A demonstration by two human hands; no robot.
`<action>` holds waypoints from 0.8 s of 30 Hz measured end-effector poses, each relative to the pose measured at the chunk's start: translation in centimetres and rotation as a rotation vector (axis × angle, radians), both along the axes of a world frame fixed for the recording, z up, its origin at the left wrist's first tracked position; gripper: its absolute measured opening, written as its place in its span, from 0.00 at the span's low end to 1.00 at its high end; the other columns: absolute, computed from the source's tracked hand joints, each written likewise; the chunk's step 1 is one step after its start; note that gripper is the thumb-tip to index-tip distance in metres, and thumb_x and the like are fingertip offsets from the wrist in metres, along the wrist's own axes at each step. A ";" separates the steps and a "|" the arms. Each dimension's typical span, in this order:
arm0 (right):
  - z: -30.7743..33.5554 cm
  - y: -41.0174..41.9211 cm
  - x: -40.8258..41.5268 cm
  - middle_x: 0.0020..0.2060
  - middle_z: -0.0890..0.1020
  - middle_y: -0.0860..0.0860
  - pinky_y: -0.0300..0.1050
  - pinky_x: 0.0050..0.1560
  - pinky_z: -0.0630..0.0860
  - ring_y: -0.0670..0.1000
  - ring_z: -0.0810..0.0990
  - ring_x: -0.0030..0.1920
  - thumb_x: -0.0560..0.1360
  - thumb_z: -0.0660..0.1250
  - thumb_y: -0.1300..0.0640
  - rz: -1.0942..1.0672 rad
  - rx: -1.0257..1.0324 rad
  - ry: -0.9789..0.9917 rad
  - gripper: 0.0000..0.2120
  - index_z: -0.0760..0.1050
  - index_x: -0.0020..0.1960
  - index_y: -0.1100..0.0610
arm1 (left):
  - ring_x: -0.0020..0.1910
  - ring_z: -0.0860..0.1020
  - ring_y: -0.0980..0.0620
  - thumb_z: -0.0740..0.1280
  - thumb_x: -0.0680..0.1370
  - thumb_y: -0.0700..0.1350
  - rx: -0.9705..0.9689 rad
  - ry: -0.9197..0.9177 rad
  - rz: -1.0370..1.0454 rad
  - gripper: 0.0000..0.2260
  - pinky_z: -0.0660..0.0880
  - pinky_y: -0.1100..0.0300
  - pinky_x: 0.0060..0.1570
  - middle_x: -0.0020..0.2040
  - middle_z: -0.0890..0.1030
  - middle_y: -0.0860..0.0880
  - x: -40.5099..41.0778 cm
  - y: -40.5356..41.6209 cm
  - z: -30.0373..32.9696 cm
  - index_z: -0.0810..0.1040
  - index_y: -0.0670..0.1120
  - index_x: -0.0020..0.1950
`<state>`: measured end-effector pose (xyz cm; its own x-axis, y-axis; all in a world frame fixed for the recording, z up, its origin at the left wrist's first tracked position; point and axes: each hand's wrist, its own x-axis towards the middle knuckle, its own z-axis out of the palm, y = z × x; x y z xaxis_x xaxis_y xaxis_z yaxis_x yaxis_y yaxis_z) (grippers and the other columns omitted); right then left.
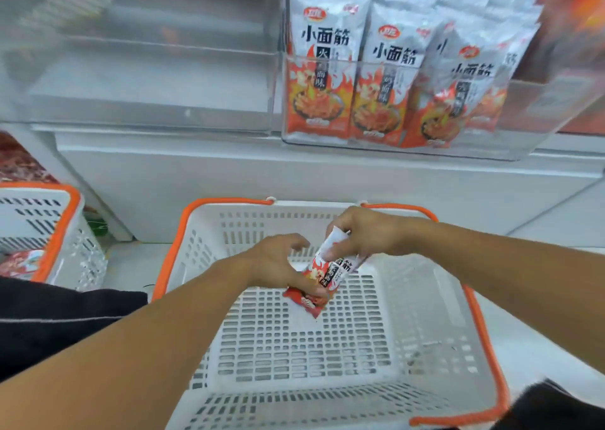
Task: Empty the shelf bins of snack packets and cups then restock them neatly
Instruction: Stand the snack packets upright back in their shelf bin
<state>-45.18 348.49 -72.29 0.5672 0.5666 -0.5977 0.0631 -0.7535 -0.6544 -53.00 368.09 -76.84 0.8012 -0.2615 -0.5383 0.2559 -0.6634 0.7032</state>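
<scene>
Fingers [340,233] of the right hand [366,233] curl round the upper, white end of a snack packet [329,274], with the thumb pressed against its near face. The left hand [278,266] pinches the lower, red end of the same packet between thumb and fingertips, its other fingers arched loosely above. So both hands grip one packet, which is held tilted, white end up and to the right, red end down and to the left, just over the slotted floor of a white basket [294,347]. That basket has an orange rim and orange handles and stands on the pale floor in front of the shelf; nothing else shows inside it.

Above it runs a white shelf edge [294,174]. On the shelf sit two clear plastic bins. The right bin [523,121] holds a row of upright packets [386,79] of the same kind, silver-white on top with black characters and a red flame picture below; they stand packed together, the ones to the right leaning and blurred. The left bin [147,69] looks see-through with no packets visible in it.

At the left edge stands a second basket [42,233], also white with an orange rim, with a red and white packet [19,262] partly visible inside. Dark clothing [49,318] shows at lower left, beside the left forearm.
</scene>
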 end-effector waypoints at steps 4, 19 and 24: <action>12.3 -4.5 -0.6 0.44 0.86 0.57 0.48 0.39 0.84 0.53 0.86 0.41 0.74 0.75 0.59 -0.027 -0.004 -0.101 0.06 0.81 0.49 0.58 | 0.43 0.85 0.49 0.73 0.76 0.48 -0.441 0.043 -0.030 0.08 0.79 0.62 0.33 0.46 0.87 0.46 0.8 -4.8 7.6 0.83 0.45 0.50; 33.5 -13.7 2.9 0.35 0.80 0.55 0.47 0.34 0.72 0.57 0.78 0.36 0.65 0.82 0.51 -0.099 -0.389 -1.103 0.18 0.76 0.40 0.60 | 0.68 0.71 0.48 0.67 0.71 0.69 0.604 -1.093 -0.271 0.33 0.71 0.48 0.65 0.68 0.74 0.51 6.9 -11.3 31.3 0.71 0.53 0.70; 26.8 -10.7 8.1 0.49 0.78 0.49 0.49 0.46 0.76 0.53 0.77 0.48 0.65 0.82 0.51 0.101 -0.523 -1.024 0.24 0.77 0.55 0.57 | 0.72 0.65 0.48 0.56 0.72 0.75 0.734 -0.944 -0.394 0.41 0.66 0.50 0.69 0.75 0.67 0.51 8.9 -11.3 28.5 0.61 0.52 0.78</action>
<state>-37.10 337.80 -45.48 0.8882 0.4556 -0.0590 0.4594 -0.8788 0.1293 -44.12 356.75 -48.38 0.8881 -0.4524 0.0817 -0.4485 -0.8916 -0.0619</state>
